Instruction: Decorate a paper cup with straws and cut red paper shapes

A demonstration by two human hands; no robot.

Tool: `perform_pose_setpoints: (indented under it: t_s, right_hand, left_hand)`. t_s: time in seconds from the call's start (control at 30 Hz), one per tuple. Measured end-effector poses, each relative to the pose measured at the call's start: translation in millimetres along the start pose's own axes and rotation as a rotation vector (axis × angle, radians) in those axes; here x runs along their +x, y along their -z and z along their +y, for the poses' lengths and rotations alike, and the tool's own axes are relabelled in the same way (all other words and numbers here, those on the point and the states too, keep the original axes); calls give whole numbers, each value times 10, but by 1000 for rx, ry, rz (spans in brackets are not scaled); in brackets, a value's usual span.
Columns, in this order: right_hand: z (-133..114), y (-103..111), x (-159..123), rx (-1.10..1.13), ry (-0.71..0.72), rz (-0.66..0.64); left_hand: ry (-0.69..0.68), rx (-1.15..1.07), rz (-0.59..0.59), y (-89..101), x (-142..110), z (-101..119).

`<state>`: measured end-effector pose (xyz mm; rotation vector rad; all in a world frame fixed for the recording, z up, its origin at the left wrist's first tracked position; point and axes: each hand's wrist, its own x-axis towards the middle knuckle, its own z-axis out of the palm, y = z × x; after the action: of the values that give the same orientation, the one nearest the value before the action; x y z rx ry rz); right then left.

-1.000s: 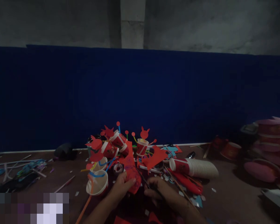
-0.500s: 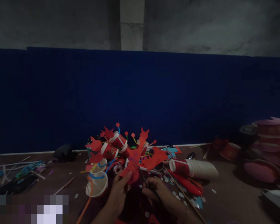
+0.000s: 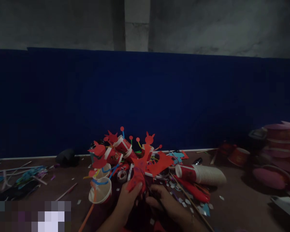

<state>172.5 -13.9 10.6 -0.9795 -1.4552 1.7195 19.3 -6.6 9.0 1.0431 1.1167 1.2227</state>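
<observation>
My left hand (image 3: 130, 197) pinches a piece of red paper (image 3: 136, 176) between thumb and fingers. My right hand (image 3: 160, 197) is closed around a dark pair of scissors (image 3: 150, 190), whose blades meet the right edge of the paper. Much of the scissors is lost in shadow and behind my fingers. Just beyond lies another cut red sheet (image 3: 160, 162). Left of my left hand stands a paper cup (image 3: 100, 190) with blue and orange straws. Behind it are red cups (image 3: 113, 156) with red paper heads and straw arms.
A nested stack of paper cups (image 3: 207, 175) lies on its side to the right, beside a red pouch-like item (image 3: 195, 190) and a thin stick (image 3: 195, 207). Paper scraps (image 3: 183, 203) litter the table. Pink and red cup pieces (image 3: 277, 154) are piled far right. A blue panel (image 3: 145, 96) stands behind.
The red paper has turned and shifted slightly in my left hand, and the scissors have moved along its edge. My right hand has moved a little. The cups have stayed put.
</observation>
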Motion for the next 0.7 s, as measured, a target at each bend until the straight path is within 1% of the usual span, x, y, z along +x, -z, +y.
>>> perform_pose_setpoints:
  t_s: [0.07, 0.27, 0.47, 0.7]
  right_hand:
    - [14, 11, 6, -1, 7, -6]
    - [28, 46, 21, -143, 9, 14]
    - [-82, 12, -22, -202, 17, 70]
    - [-175, 31, -40, -291, 11, 84]
  left_hand:
    - [-11, 22, -5, 7, 7, -5]
    - [-7, 53, -10, 20, 21, -2]
    - [-5, 58, -4, -7, -20, 84]
    - [-10, 65, -14, -9, -37, 120]
